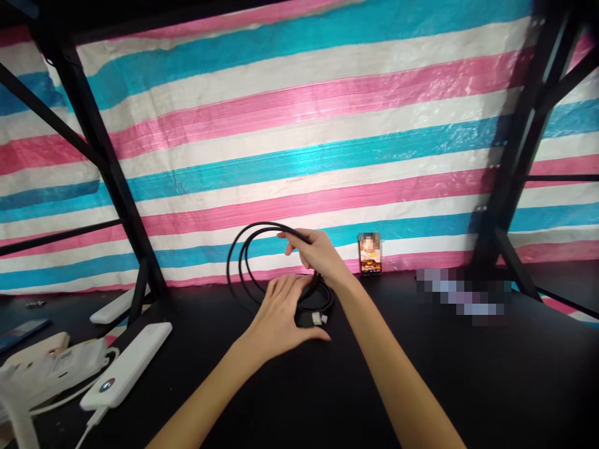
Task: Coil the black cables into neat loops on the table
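Black desk, striped sheeting behind. One black cable, coiled, at desk centre: loops grasped in my right hand; my left hand at lower coils, thumb spread, grip cannot be told.

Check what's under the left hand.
Beside the thumb and fingers of the left hand, part of a coiled black cable and a light-coloured plug end show above the black tabletop. Whatever sits directly beneath the palm is covered, so I can't tell.
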A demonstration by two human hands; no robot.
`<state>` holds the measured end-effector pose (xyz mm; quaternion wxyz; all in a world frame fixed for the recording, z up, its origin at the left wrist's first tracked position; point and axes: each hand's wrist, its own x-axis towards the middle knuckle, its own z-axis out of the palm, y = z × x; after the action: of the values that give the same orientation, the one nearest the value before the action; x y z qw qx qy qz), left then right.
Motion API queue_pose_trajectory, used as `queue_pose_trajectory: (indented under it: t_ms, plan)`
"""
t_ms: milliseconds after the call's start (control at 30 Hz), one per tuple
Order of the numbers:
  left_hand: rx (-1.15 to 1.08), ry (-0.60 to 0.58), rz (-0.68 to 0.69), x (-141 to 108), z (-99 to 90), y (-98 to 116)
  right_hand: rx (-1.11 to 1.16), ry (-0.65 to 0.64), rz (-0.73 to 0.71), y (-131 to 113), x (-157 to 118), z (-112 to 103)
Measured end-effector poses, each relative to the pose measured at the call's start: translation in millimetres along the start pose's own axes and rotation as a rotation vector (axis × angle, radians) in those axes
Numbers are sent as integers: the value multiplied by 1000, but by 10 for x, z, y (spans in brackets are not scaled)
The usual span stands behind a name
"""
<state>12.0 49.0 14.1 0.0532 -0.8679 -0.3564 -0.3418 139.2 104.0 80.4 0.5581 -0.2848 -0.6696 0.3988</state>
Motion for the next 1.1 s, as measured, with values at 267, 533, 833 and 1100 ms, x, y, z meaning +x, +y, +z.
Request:
queue_pose_trajectory:
  t_ms: [267, 533, 833, 1100]
  plan:
    - [101, 814, -1, 530, -447, -56, 19, -10, -95, 85, 79, -360]
    - [-796, 300, -398, 688, -355, -529, 194, 189, -54, 130, 120, -486]
    - [-873, 237, -510, 493, -622, -796, 394, 312, 170, 312, 189, -711]
    - [-416, 505, -646, 398, -647, -1206, 501, 347, 55, 322, 253, -881]
